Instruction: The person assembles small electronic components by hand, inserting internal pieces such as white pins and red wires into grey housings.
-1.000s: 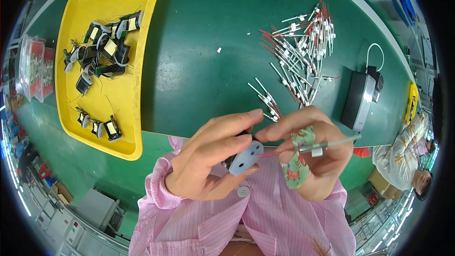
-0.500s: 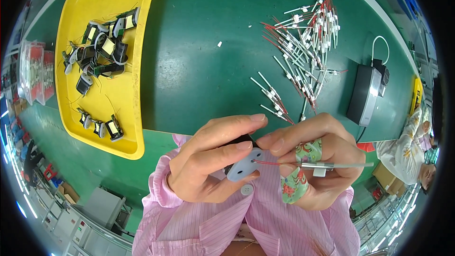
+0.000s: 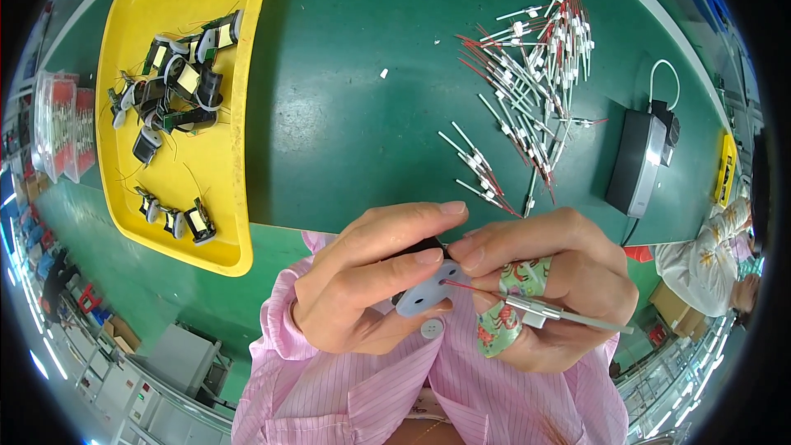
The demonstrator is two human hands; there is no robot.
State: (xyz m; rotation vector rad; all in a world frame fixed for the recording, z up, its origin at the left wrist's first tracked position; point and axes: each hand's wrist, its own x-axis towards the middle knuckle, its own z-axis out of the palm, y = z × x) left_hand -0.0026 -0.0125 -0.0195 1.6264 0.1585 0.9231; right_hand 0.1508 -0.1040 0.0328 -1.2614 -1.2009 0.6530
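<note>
Left hand (image 3: 362, 280) curls around a black-and-grey housing (image 3: 428, 292), face turned right; right hand (image 3: 577, 288) bends inward, grip pinching a wired part (image 3: 535, 308), long axis sloping down-right, red end seemingly at a housing hole.

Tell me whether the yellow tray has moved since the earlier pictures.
No; against the green table's front edge, the yellow tray shows no visible shift.
</note>
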